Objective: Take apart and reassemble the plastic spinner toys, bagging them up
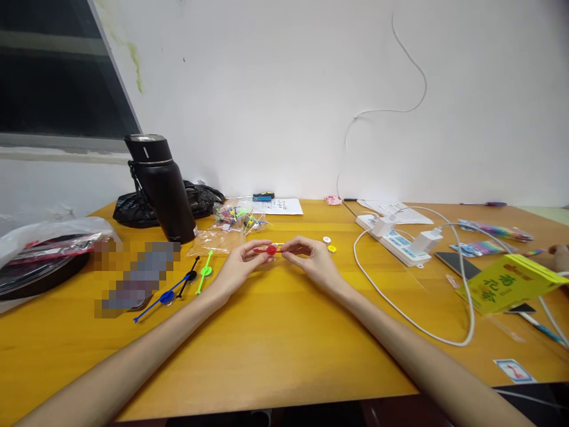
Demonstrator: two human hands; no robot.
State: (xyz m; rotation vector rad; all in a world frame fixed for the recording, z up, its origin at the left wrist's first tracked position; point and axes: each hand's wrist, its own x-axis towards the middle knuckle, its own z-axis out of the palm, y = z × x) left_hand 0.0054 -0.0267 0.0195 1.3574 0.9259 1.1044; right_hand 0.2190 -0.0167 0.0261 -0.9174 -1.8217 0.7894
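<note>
Above the middle of the wooden table (284,344), a red spinner arrow (271,250) with a round centre is pinched at both ends. My left hand (242,265) closes on its left end, and my right hand (313,261) on its right end. Just beyond my right hand lie a white disc (326,239) and a yellow disc (332,249). Left of my left hand rest a green spinner arrow (205,271), a black one (191,276) and a blue one (166,298). Behind my left hand is a clear plastic bag (233,219) of small colourful parts.
A black bottle (162,190) stands at back left, near a blurred-out flat object (140,279). A power strip (395,240) with white cables lies right. Another person's hand (560,258) shows at the right edge, near a yellow printed packet (511,283).
</note>
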